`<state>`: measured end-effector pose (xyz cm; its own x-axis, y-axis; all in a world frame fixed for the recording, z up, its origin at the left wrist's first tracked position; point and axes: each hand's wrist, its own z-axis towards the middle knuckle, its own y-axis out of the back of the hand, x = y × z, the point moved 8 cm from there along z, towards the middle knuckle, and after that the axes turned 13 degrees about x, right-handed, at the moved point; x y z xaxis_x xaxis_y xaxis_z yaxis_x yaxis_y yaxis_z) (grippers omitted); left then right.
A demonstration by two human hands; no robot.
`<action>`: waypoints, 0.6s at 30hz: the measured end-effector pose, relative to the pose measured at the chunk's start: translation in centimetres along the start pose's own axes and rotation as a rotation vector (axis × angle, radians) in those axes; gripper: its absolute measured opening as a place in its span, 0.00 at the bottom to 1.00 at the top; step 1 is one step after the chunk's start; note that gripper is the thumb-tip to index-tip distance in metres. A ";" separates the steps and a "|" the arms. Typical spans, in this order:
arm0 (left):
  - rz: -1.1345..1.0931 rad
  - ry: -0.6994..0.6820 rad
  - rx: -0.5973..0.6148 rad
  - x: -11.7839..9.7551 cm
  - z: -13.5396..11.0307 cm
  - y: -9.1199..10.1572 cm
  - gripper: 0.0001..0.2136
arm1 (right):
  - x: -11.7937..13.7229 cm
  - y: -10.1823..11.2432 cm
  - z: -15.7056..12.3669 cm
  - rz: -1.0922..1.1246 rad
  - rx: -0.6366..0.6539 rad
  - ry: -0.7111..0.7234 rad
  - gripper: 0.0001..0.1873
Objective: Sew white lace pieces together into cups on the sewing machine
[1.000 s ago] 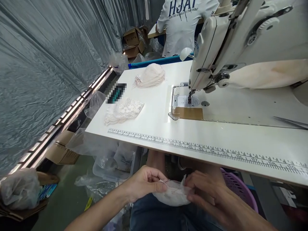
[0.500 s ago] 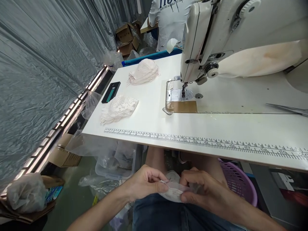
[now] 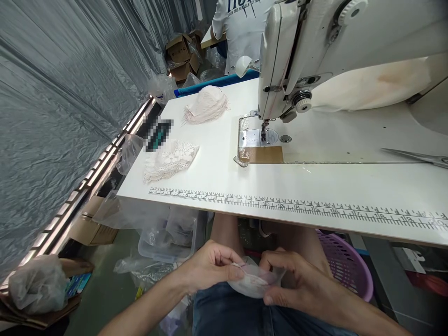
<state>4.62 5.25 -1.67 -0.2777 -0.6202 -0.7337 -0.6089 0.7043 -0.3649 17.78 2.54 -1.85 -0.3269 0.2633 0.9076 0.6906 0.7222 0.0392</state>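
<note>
Lower centre of the frame: one pale sheer fabric piece (image 3: 250,285), rounded, over a lap in blue denim (image 3: 227,310), below the near edge of a white counter (image 3: 213,172). Left hand (image 3: 219,266) at its left end, thumb and fingers pinched together on the edge. Right hand (image 3: 297,280) touching its right end, thumb and forefinger parted; cannot tell whether clamped on the cloth, with the inner fingers hidden.

Possible trouble, as a judgement: thin cloth slipping free and dropping to lap or floor, from too light a pinch on the left. Also puckering or a small tear, from uneven pulling between both sides. Also a crooked edge, from soft cloth folding over out of sight.

Counted on the counter: one pinkish piece (image 3: 208,105) with a fringed edge, upper left of centre; one lace piece (image 3: 173,161) below it; cannot tell the layers in either. One dark object (image 3: 158,136), pixelated, just beside the lace. One sewing machine (image 3: 315,56), upper right. One pair of scissors (image 3: 413,155), far right. One printed ruler scale (image 3: 297,206) along the near edge. Beneath, one purple basket (image 3: 350,270), lower right, and one clear bin (image 3: 164,249), left of centre. One co-worker (image 3: 243,46), back turned, top centre.
</note>
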 end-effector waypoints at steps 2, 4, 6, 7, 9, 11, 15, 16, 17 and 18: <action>0.007 0.003 -0.003 0.0 -0.1 0.1 0.19 | 0.0 0.0 0.2 0.008 -0.009 0.000 0.11; 0.027 0.010 -0.003 0.0 -0.1 0.1 0.20 | 0.0 -0.1 0.3 0.039 -0.007 0.017 0.10; 0.072 0.020 -0.002 0.1 -0.2 0.1 0.20 | -0.1 -0.3 0.4 0.075 0.007 0.052 0.10; 0.099 0.025 -0.002 0.1 -0.1 0.0 0.20 | -0.2 -0.3 0.4 0.092 0.013 0.065 0.11; 0.141 0.035 -0.015 0.2 -0.1 0.0 0.19 | -0.6 -0.4 0.3 0.114 0.019 0.073 0.12; 0.158 0.047 -0.032 0.3 0.1 0.0 0.19 | -0.9 -0.4 0.2 0.125 0.019 0.063 0.13; 0.208 0.052 -0.027 0.2 0.3 -0.1 0.19 | -1.2 -0.5 -0.1 0.132 0.045 0.035 0.15; 0.230 0.051 -0.020 0.1 0.3 -0.2 0.19 | -1.2 -0.5 -0.1 0.121 0.049 0.022 0.14; 0.251 0.052 -0.014 -0.1 0.3 -0.3 0.18 | -1.2 -0.6 -0.1 0.102 0.049 0.009 0.14; 0.274 0.054 -0.010 -0.2 0.3 -0.3 0.18 | -1.2 -0.6 -0.2 0.076 0.045 -0.002 0.14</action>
<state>5.13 5.25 -1.58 -0.4724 -0.4247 -0.7723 -0.5127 0.8452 -0.1512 17.89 1.70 -2.90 -0.2760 0.3193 0.9066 0.6835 0.7283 -0.0484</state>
